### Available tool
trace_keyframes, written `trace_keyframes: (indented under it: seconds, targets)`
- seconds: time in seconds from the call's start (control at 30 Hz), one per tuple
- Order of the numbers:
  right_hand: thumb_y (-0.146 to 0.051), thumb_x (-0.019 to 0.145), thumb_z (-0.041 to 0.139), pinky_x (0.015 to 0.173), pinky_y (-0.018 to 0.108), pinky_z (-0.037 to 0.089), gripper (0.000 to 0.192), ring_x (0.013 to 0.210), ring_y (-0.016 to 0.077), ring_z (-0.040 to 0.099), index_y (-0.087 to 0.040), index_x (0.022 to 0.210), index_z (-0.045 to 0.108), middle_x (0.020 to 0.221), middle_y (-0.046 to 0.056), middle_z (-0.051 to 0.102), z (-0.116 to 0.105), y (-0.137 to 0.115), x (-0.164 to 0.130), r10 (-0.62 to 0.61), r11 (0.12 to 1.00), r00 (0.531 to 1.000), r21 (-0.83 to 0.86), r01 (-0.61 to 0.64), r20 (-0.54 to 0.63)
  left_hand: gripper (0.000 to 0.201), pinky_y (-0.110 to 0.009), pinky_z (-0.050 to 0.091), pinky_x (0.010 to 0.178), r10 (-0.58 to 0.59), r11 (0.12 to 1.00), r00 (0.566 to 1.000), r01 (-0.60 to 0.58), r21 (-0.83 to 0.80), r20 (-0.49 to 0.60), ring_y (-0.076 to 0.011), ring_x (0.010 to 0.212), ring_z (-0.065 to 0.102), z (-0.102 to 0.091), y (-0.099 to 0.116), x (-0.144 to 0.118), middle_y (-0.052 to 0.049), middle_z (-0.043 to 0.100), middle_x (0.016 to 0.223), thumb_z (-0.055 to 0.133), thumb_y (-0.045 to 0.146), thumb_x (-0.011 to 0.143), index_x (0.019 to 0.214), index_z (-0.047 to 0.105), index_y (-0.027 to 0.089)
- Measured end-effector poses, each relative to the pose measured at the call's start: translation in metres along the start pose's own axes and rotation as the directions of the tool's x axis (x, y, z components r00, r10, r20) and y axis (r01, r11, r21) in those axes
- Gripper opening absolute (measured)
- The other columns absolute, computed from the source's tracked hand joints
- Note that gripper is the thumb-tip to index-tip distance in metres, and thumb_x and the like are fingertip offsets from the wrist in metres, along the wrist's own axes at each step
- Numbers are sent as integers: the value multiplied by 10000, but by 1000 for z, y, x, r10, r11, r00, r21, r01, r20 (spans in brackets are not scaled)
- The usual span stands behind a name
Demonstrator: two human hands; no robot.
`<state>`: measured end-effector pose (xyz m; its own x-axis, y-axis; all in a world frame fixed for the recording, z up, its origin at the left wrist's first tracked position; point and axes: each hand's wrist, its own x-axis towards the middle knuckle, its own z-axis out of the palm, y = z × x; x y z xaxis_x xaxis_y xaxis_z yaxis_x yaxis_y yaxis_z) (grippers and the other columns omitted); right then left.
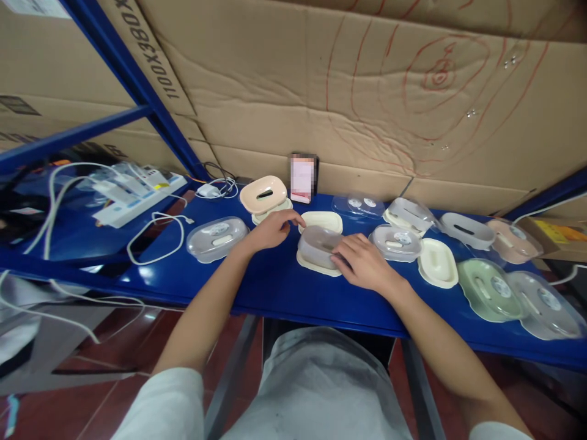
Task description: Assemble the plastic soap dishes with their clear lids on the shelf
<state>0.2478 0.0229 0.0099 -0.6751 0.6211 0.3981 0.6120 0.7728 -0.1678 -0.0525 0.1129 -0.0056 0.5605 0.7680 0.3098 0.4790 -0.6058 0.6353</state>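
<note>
Setting: blue shelf (275,293) backed by cardboard (367,91) marked with red scribbles; only the head view is given.
Left side of shelf: power strip (137,195) with white cables (156,244), and a phone (302,177) propped against the cardboard.
Box in hand: clear-lidded box (316,247) on a cream base, at the middle of the shelf between both hands.
Right hand (364,263): fingers spread loosely and resting on the right side of that box's lid, not clamped around it.
Left hand (273,229): fingers stretched together, tips touching a cream tray (323,220) just behind the box.
Looks finished: closed clear box (215,238) to the left, pink dish (263,194) on its base behind.
Looks unfinished: to the right lie loose lids, a cream base (438,263), a green box (488,287) and more clear pieces, some apart.
Progress: judged roughly midway; several sets seem joined, many wait.
</note>
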Motion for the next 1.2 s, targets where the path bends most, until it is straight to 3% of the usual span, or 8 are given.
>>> trace_keyframes:
  seconds: [0.13,0.23,0.53,0.67,0.8,0.9,1.07,1.2]
  targets:
    - [-385,1094,570,1043,461,489,274,1215,297,677,-204,1265,686,1249,130,749,7,-2,0,-24,999,996,33,21,86,366,-320,570,849,-1,1000,999,1,13,44,-180,876,715,3,3,-1,-25,783,947,453,59,797,977,738,202]
    - [-485,1019,707,1141,507,461,513,1340,326,632,-212,1444,616,1418,144,698,15,-4,0,-57,998,989,35,53,136,316,-297,555,796,5,1000,998,-7,21,69,-171,821,708,9,6,0,-12,773,908,467,70,807,948,715,204]
    - [-251,1075,583,1153,470,490,400,1346,288,642,-195,1468,627,1428,128,712,24,-18,2,-110,993,984,-36,116,143,234,-371,540,897,21,998,999,-20,53,-27,-218,948,675,14,9,3,-68,726,991,493,128,882,952,705,195]
    - [-223,1062,570,1197,536,455,423,1382,322,614,-179,1480,614,1492,140,673,27,-21,2,-79,992,987,-84,92,141,191,-373,562,906,40,999,998,-41,13,45,-215,949,677,9,16,0,-69,723,1058,579,283,982,1065,735,211]
    - [-127,1029,552,1225,587,417,463,1399,320,604,-206,1482,606,1508,131,666,31,-20,2,-5,994,992,-108,19,127,549,-398,554,1064,85,996,964,-76,-45,254,-263,1228,663,2,20,-8,-75,653,1342,875,532,825,1303,727,306]
    - [-92,1014,555,1227,597,419,468,1378,305,630,-216,1459,627,1462,138,697,32,-16,1,80,993,990,-99,-69,116,740,-519,428,1233,73,997,949,-75,-7,306,-361,1487,491,8,22,-13,-100,500,1575,981,505,702,1370,704,348]
    - [-233,1063,597,1222,541,467,408,1400,260,631,-284,1465,647,1477,88,695,22,-4,-3,59,998,988,20,-63,146,514,-637,378,1224,15,992,954,-50,112,298,-414,1462,479,20,28,-13,-116,508,1530,973,415,738,1203,776,318]
    - [-245,1113,442,1220,405,486,405,1408,203,620,-291,1440,678,1488,44,691,6,35,4,149,989,980,6,-151,130,347,-517,481,1147,72,996,957,-84,31,282,-315,1260,641,15,33,-9,-76,635,1326,880,569,831,1058,818,314]
